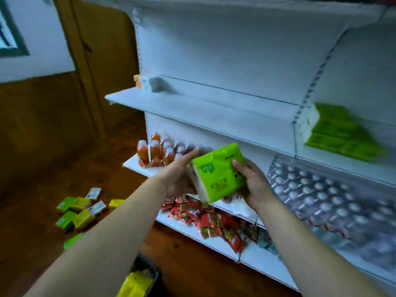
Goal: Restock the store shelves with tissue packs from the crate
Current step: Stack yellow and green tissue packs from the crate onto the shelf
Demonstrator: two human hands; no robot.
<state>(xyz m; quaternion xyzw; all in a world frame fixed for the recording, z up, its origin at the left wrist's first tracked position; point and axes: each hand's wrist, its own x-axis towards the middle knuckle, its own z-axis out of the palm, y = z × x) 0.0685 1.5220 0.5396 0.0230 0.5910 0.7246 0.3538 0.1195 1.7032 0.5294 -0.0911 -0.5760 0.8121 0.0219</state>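
Both hands held a green pack [218,172] in front of the shelves.
The right hand [255,185] gripped its right end, thumb curled over the front. The left hand [177,179] lay against its white left end with fingers fairly straight. Bottles [156,151] stood just behind the left hand and red sachets [214,221] lay below the grip. A green stack [342,131] sat up and right of it on a shelf [192,108]. The crate [155,277] was far below, near the left forearm.

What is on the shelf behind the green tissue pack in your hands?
Orange bottles stand on that shelf, left of the green tissue pack held between the left hand and right hand. The pack and hands cover the rest.
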